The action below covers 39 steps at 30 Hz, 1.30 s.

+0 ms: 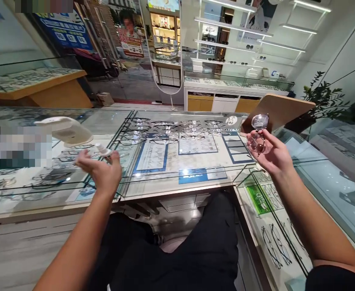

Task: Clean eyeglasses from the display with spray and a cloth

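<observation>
My right hand [271, 155] is raised over the right end of the counter and pinches a pair of eyeglasses [260, 122]. The frame is turned upright, one lens above the fingers and the other in front of the palm. On the left, my left hand [100, 171] is above the glass counter, thumb and fingers apart, slightly blurred. A small white-topped bottle [103, 149] shows between thumb and fingers; its lower part is hidden behind the hand. Several eyeglasses [163, 140] lie in rows on the counter ahead, between my hands.
A white curved device [64, 130] stands on the left of the glass counter [162, 192]. A brown tilted board [282, 111] stands behind my right hand. Eyeglasses [276, 244] lie in the right-hand case. An oval mirror [165, 81] and a plant [324, 95] are beyond.
</observation>
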Motion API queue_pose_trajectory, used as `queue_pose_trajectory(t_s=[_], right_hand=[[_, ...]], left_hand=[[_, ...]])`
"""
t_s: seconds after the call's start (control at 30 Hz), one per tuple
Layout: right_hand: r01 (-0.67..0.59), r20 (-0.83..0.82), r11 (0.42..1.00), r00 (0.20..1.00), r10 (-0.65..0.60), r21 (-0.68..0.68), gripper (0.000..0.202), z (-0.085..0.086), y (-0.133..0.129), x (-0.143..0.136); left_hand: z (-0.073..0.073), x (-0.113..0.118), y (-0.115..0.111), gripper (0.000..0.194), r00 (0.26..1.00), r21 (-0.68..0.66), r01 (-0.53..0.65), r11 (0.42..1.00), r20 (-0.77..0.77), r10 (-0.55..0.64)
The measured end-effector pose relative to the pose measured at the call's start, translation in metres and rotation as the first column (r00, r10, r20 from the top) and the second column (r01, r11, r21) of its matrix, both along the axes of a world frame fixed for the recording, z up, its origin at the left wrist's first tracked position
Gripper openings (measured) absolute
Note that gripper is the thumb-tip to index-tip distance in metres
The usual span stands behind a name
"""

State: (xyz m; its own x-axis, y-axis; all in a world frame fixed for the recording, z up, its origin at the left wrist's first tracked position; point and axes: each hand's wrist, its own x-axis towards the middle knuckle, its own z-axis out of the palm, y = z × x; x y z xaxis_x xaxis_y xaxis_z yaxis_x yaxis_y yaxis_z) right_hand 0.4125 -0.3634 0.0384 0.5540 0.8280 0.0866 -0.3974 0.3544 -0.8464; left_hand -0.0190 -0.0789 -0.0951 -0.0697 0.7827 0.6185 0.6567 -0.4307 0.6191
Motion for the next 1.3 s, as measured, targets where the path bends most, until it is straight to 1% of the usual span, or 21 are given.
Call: queue_pose_trajectory(t_s=[0.03,0.07,0.13,0.17,0.2,0.23,0.27,0.33,0.4,0.47,0.5,0.57,0.67,0.73,0.8,0.87,0.97,1.07,1.13,1.2,1.3], right_hand=[[0.032,0.004,0.999,0.999,-0.031,-0.004,0.015,0.000,-0.008,0.009],[0.060,0.008,0.998,0.998,-0.060,-0.008,0.015,0.001,-0.015,0.016],[0.106,0.019,0.994,0.994,-0.106,-0.007,0.014,0.003,-0.027,0.030],[0.126,0.027,0.992,0.992,-0.126,0.000,0.013,0.004,-0.032,0.035],[0.142,0.035,0.990,0.989,-0.143,0.010,0.012,0.006,-0.035,0.039],[0.154,0.042,0.988,0.987,-0.155,0.021,0.011,0.008,-0.038,0.041],[0.160,0.049,0.987,0.986,-0.162,0.031,0.011,0.010,-0.040,0.044],[0.159,0.057,0.986,0.985,-0.162,0.050,0.012,0.013,-0.042,0.046],[0.148,0.049,0.987,0.987,-0.151,0.070,0.014,0.015,-0.043,0.047],[0.137,0.028,0.987,0.990,-0.140,0.089,0.016,0.017,-0.044,0.048],[0.133,0.020,0.987,0.991,-0.135,0.094,0.016,0.019,-0.044,0.049],[0.128,0.015,0.987,0.991,-0.130,0.098,0.015,0.021,-0.046,0.052],[0.133,0.007,0.985,0.991,-0.134,0.106,0.013,0.025,-0.049,0.056],[0.142,-0.016,0.982,0.990,-0.141,0.121,0.012,0.027,-0.050,0.058],[0.149,-0.036,0.980,0.989,-0.146,0.133,0.012,0.028,-0.051,0.058],[0.154,-0.048,0.979,0.988,-0.148,0.137,0.012,0.029,-0.052,0.058],[0.149,-0.057,0.981,0.988,-0.143,0.122,0.012,0.025,-0.049,0.055],[0.123,-0.072,0.990,0.990,-0.118,0.069,0.012,0.017,-0.043,0.048],[0.100,-0.075,0.995,0.992,-0.098,0.024,0.014,0.009,-0.038,0.043],[0.077,-0.054,0.997,0.995,-0.078,-0.020,0.015,0.001,-0.034,0.038],[0.060,-0.003,0.994,0.998,-0.061,-0.090,0.012,-0.013,-0.028,0.031]], left_hand=[[0.001,0.008,-0.007,0.069,0.998,0.149,-0.054,0.987,-0.007,0.056],[0.004,0.019,-0.015,0.068,0.998,0.267,-0.061,0.962,-0.016,0.068],[0.016,0.051,-0.035,0.066,1.000,0.479,0.013,0.877,0.017,-0.024],[0.025,0.072,-0.046,0.065,0.993,0.477,0.097,0.874,0.009,-0.115],[0.034,0.096,-0.059,0.057,0.974,0.437,0.215,0.873,-0.029,-0.225],[0.044,0.123,-0.073,0.045,0.931,0.344,0.360,0.867,-0.075,-0.357],[0.053,0.151,-0.088,0.031,0.854,0.225,0.520,0.824,-0.131,-0.503],[0.067,0.211,-0.116,0.022,0.628,0.007,0.769,0.639,-0.196,-0.753],[0.072,0.272,-0.141,0.018,0.446,-0.123,0.867,0.482,-0.237,-0.863],[0.065,0.329,-0.161,0.018,0.323,-0.209,0.900,0.383,-0.270,-0.907],[0.058,0.355,-0.169,0.019,0.284,-0.251,0.900,0.358,-0.287,-0.915],[0.042,0.401,-0.181,0.035,0.214,-0.323,0.892,0.317,-0.316,-0.924],[0.022,0.449,-0.190,0.057,0.160,-0.415,0.864,0.286,-0.311,-0.937],[0.014,0.468,-0.190,0.051,0.116,-0.473,0.847,0.243,-0.282,-0.952],[0.012,0.475,-0.187,0.035,0.076,-0.507,0.838,0.199,-0.253,-0.965],[0.013,0.472,-0.180,0.020,0.057,-0.519,0.838,0.171,-0.228,-0.972],[0.018,0.450,-0.162,0.020,0.068,-0.525,0.839,0.145,-0.162,-0.984],[0.025,0.410,-0.138,0.029,0.104,-0.545,0.838,0.024,0.118,-0.988],[0.029,0.378,-0.121,0.029,0.164,-0.544,0.837,-0.062,0.357,-0.920],[0.033,0.343,-0.106,0.027,0.257,-0.539,0.838,-0.091,0.536,-0.804],[0.044,0.290,-0.086,0.026,0.362,-0.503,0.862,-0.071,0.707,-0.607]])
